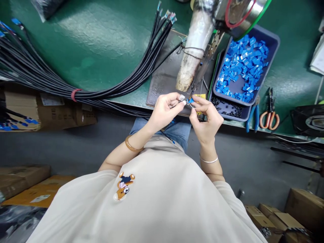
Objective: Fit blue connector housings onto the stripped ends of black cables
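My left hand (pixel 167 109) pinches the end of a cable, with a small whitish piece (pixel 182 97) at its fingertips. Thin wire ends reach from there toward a small blue connector (pixel 191 100), which the fingertips of my right hand (pixel 207 116) hold. A thin pale sliver, perhaps a pick or a wire, shows below the connector by my right thumb. Both hands meet just over the front edge of the dark board (pixel 162 82). The fingers partly cover the contact between wires and connector.
A bundle of black cables (pixel 101 94) lies across the green table (pixel 88 40). An extractor hose (pixel 191 57) hangs beyond my hands. To the right are a bin of blue connectors (pixel 275 47), a bin of black parts (pixel 240 116), blue-handled pliers (pixel 256 116) and orange-handled cutters (pixel 270 116).
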